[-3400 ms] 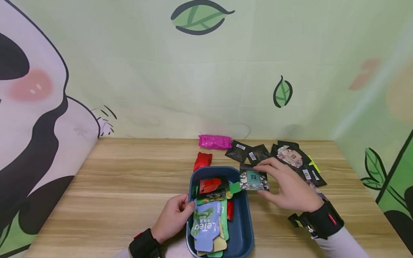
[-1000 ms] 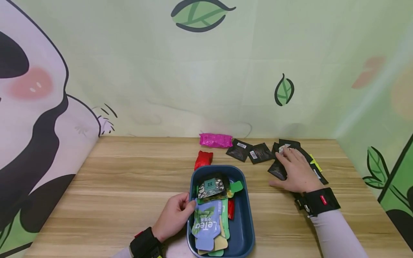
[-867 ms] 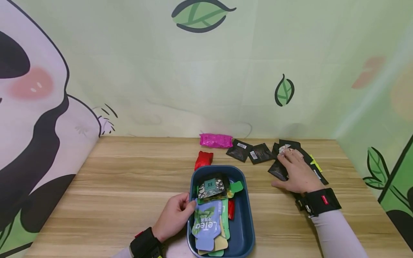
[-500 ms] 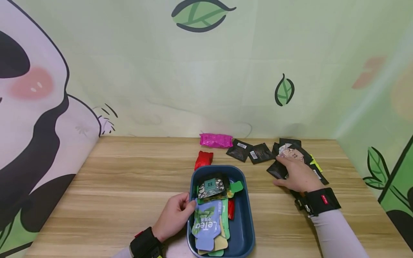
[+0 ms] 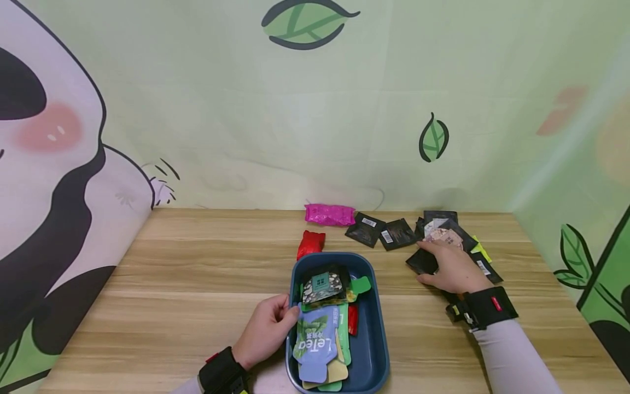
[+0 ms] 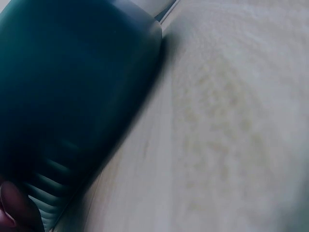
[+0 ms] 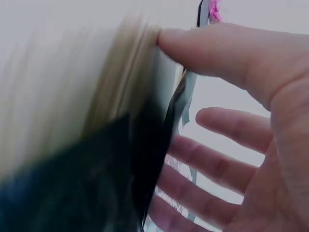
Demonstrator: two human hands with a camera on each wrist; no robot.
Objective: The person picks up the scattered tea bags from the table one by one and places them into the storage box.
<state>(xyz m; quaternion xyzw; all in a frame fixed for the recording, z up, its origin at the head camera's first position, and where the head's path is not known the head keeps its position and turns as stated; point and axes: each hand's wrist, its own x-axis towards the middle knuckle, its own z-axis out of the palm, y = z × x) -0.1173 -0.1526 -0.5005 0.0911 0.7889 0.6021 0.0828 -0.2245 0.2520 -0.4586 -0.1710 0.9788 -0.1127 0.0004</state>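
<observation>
My left hand (image 5: 261, 334) grips the near-left wall of a dark blue plastic box (image 5: 383, 339), thumb at the rim. The left wrist view is mostly the box's outer side (image 6: 72, 92), with a fingertip at lower left. Inside lie a blue LeTea packet (image 5: 311, 350), a black sachet with a teal label (image 5: 321, 282) and other packets. Over the pile at right, my right hand (image 5: 455, 268) has thumb and fingers spread about a black sachet (image 5: 419, 262). In the right wrist view its relaxed fingers (image 7: 212, 164) lie beside the upright black sachet edge (image 7: 157, 150).
A floral-print black sachet (image 5: 447, 236) and several other black sachets lie under and around the right hand. Two black sachets (image 5: 397, 234), a pink packet (image 5: 328, 214) and a red packet (image 5: 310, 244) line the back of the wooden table (image 5: 206, 262), before a printed backdrop.
Earlier, my right hand held the teal-label sachet over the box; it now lies inside. The right hand has moved to the pile at right, shifting its sachets slightly. My left hand stays put.
</observation>
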